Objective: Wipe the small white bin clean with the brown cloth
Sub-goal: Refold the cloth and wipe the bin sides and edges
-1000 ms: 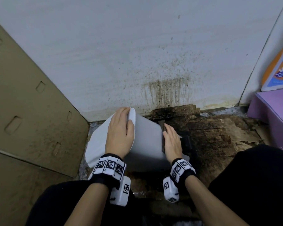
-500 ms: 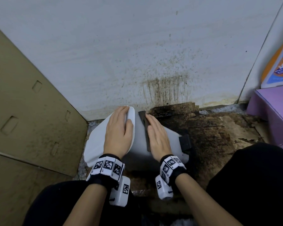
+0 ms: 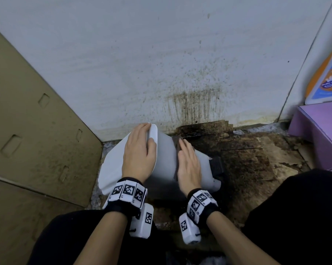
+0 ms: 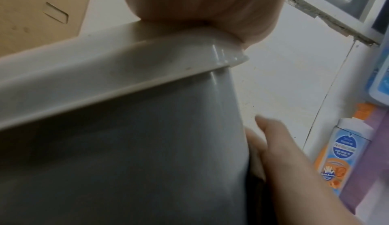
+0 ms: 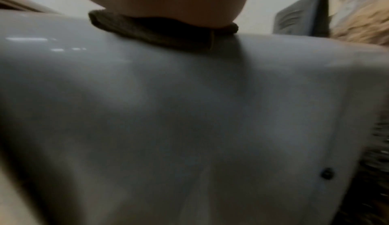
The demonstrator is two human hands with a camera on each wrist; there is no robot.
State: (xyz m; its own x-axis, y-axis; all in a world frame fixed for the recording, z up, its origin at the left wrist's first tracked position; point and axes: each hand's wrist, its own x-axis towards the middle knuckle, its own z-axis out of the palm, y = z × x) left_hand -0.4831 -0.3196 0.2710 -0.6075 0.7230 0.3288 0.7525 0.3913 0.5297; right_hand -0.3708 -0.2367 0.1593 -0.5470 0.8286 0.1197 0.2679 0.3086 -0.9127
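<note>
Left hand (image 3: 140,152) is draped over the rim of the small white bin (image 3: 163,165), fingers wrapped over the edge and gripping it. Right hand (image 3: 189,165) lies flat, fingers straight, pressing the brown cloth (image 3: 177,145) against the bin's side. The bin's tipped on its side on the stained floor (image 3: 243,159), right up by the dirty wall (image 3: 161,64). Cardboard (image 3: 37,131) sits to the left, a purple box (image 3: 321,134) off to the right.
</note>
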